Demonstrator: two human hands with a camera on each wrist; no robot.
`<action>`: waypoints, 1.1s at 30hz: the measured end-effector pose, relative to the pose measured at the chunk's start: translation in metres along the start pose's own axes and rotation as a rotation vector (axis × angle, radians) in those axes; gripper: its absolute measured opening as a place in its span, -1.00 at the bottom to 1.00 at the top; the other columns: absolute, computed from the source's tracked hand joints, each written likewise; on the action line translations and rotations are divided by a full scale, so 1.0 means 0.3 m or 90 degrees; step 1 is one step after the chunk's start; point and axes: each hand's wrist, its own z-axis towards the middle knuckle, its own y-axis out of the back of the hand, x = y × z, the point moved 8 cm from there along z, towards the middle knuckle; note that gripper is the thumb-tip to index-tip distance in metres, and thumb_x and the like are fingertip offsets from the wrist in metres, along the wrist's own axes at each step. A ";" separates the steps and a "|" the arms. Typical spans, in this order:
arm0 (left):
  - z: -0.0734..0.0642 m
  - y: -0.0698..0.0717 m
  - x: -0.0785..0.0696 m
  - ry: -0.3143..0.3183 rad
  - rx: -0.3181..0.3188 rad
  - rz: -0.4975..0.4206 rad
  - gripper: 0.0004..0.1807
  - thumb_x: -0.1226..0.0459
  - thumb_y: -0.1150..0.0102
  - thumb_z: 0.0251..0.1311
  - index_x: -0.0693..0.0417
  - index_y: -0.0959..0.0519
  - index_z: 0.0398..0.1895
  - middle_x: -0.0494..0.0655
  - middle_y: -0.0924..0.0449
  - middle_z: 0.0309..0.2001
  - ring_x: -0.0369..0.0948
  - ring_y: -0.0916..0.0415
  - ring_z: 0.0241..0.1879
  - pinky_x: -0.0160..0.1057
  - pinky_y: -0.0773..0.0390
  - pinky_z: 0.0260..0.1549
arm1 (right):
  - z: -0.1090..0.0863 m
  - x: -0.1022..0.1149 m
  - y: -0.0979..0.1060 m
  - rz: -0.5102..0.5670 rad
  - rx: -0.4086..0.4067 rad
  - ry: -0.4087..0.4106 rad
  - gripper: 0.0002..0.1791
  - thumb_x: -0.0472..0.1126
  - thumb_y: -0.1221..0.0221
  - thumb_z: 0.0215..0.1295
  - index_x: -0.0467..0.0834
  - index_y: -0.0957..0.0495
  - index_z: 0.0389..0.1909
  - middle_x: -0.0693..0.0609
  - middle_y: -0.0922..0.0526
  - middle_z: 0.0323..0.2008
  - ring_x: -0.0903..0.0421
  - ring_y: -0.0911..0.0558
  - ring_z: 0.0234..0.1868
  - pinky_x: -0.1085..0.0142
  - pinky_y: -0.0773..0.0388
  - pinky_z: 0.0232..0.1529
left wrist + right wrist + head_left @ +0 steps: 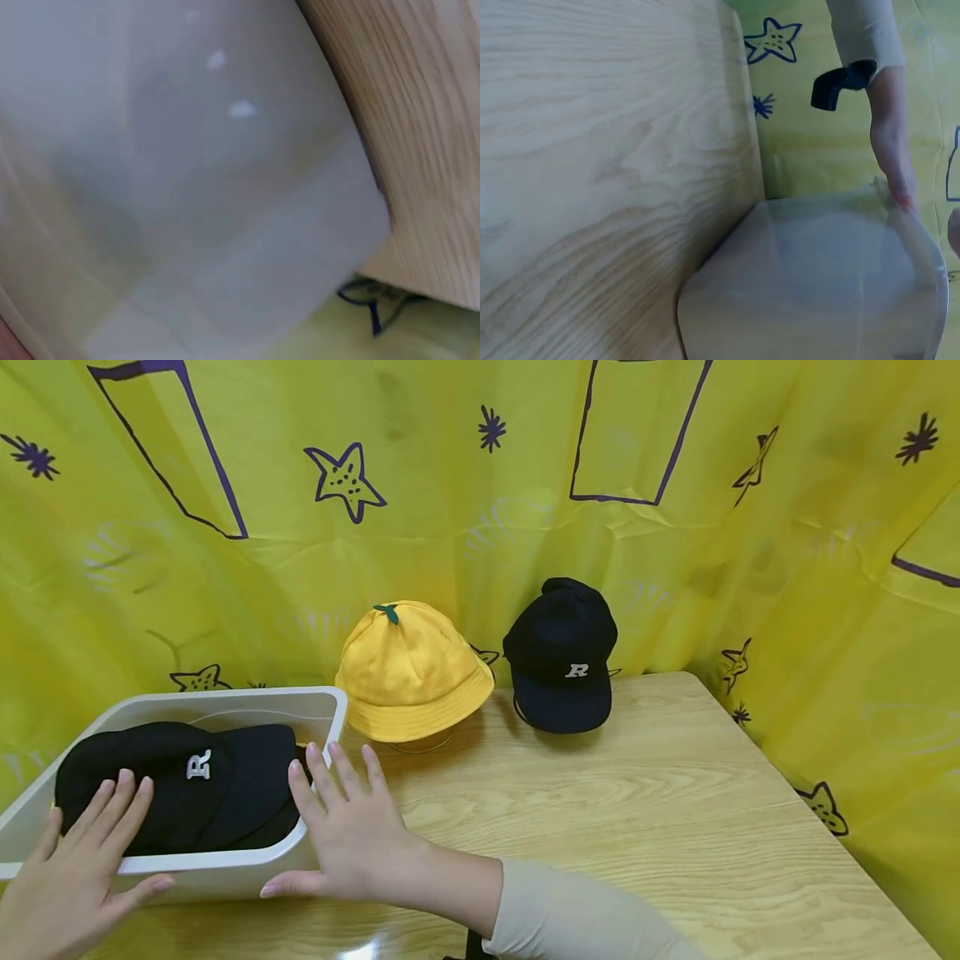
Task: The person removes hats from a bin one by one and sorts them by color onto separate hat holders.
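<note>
A white plastic bin [225, 875] holds a black cap [255, 777] with a white letter R, and more dark cloth shows beneath its brim. My left hand [78, 877] spreads over the bin's near rim, its straight fingertips overlapping the cap in the head view. Over the bin's near right corner, my right hand [356, 843] is also spread, palm down, with nothing between the fingers. The left wrist view is filled mostly by the bin's outer wall [247, 195]. In the right wrist view, the left forearm [889, 120] reaches down to the bin's rim.
Behind the bin's right corner stands a yellow brimmed hat [412, 660] with a green sprout on top. To its right, another black cap [562, 652] with an R stands upright. The wooden table [600, 827] meets a yellow patterned curtain [442, 527] at the back.
</note>
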 end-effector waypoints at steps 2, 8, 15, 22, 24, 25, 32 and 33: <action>-0.011 -0.011 0.028 0.019 0.005 0.006 0.17 -0.39 0.00 0.00 -0.17 0.37 0.50 -0.28 0.55 0.49 -0.35 0.65 0.43 0.13 0.60 0.33 | 0.003 0.014 -0.006 -0.011 -0.003 0.007 0.14 0.63 0.41 0.09 -0.07 0.25 0.50 -0.07 0.17 0.50 -0.07 0.15 0.50 -0.10 0.18 0.41; -0.034 -0.019 0.082 0.037 -0.022 -0.015 0.06 -0.41 0.13 0.07 -0.26 0.33 0.50 -0.36 0.51 0.48 -0.37 0.60 0.44 0.15 0.52 0.35 | 0.021 0.039 -0.026 -0.027 0.002 0.004 0.10 0.61 0.43 0.12 -0.07 0.25 0.50 -0.06 0.20 0.50 -0.06 0.23 0.50 -0.05 0.18 0.43; -0.054 -0.022 0.151 0.003 -0.063 -0.046 0.01 -0.43 0.19 0.08 -0.27 0.22 0.51 -0.34 0.41 0.49 -0.42 0.52 0.43 0.22 0.45 0.34 | 0.047 0.052 -0.044 -0.013 0.001 -0.008 0.12 0.62 0.44 0.11 -0.10 0.20 0.50 -0.05 0.16 0.50 -0.03 0.22 0.50 0.07 0.16 0.45; -0.090 -0.002 0.236 -0.063 -0.219 -0.142 0.01 -0.43 0.25 0.10 0.10 -0.16 0.42 -0.18 0.06 0.46 -0.37 0.20 0.44 -0.32 0.21 0.41 | 0.067 0.055 -0.024 -0.032 -0.064 -0.001 0.12 0.62 0.36 0.11 -0.18 -0.06 0.44 -0.08 -0.12 0.43 0.01 -0.03 0.47 0.23 0.01 0.43; -0.102 -0.006 0.266 -0.071 -0.244 -0.143 -0.01 -0.40 0.23 0.13 0.16 -0.18 0.40 -0.23 0.03 0.44 -0.35 0.15 0.44 -0.39 0.19 0.39 | 0.070 0.055 -0.022 -0.038 -0.076 0.004 0.13 0.62 0.34 0.10 -0.19 -0.09 0.42 -0.09 -0.16 0.42 0.01 -0.06 0.46 0.24 -0.02 0.43; -0.109 -0.012 0.281 -0.073 -0.252 -0.137 -0.01 -0.39 0.24 0.15 0.17 -0.17 0.40 -0.25 0.03 0.44 -0.33 0.14 0.44 -0.39 0.18 0.39 | 0.072 0.055 -0.022 -0.039 -0.081 0.007 0.13 0.62 0.33 0.10 -0.20 -0.11 0.42 -0.09 -0.18 0.41 0.01 -0.08 0.46 0.24 -0.03 0.42; -0.146 -0.049 0.342 -0.076 -0.279 -0.101 -0.01 -0.36 0.28 0.22 0.30 -0.12 0.39 -0.05 -0.01 0.44 -0.21 0.09 0.45 -0.33 0.13 0.40 | 0.071 0.051 -0.018 -0.054 -0.103 0.018 0.13 0.62 0.30 0.08 -0.21 -0.17 0.39 -0.09 -0.24 0.38 0.01 -0.14 0.43 0.24 -0.08 0.41; -0.148 -0.050 0.342 -0.074 -0.280 -0.101 0.00 -0.36 0.27 0.22 0.32 -0.12 0.39 -0.01 -0.02 0.44 -0.19 0.08 0.45 -0.33 0.12 0.40 | 0.069 0.050 -0.016 -0.059 -0.112 0.018 0.13 0.63 0.29 0.08 -0.21 -0.18 0.38 -0.10 -0.26 0.37 0.01 -0.16 0.43 0.23 -0.09 0.40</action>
